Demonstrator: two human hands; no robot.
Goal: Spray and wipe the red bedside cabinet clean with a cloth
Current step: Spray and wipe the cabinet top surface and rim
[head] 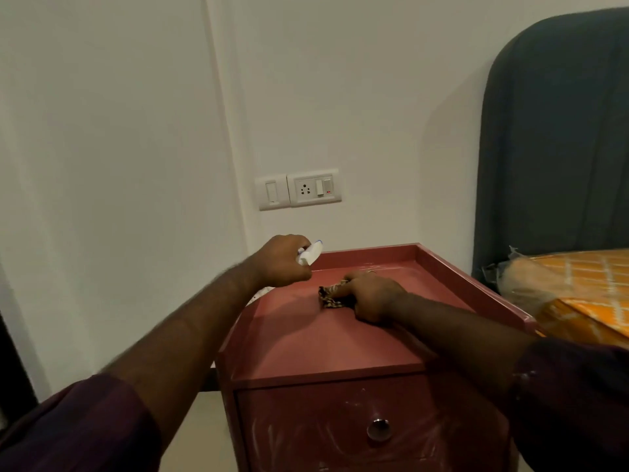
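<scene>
Our left hand (282, 262) grips the spray bottle (310, 254). Our right hand (371, 296) clutches the cloth (332, 296) against the red cabinet (306, 338) top. A spray aimed too high may wet the socket (313, 189) beyond.

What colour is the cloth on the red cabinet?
The cloth is spotty brown and cream, under the right hand; seen in the head view.

one cabinet (323, 349), one cloth (328, 296), one bottle (309, 255)
</scene>
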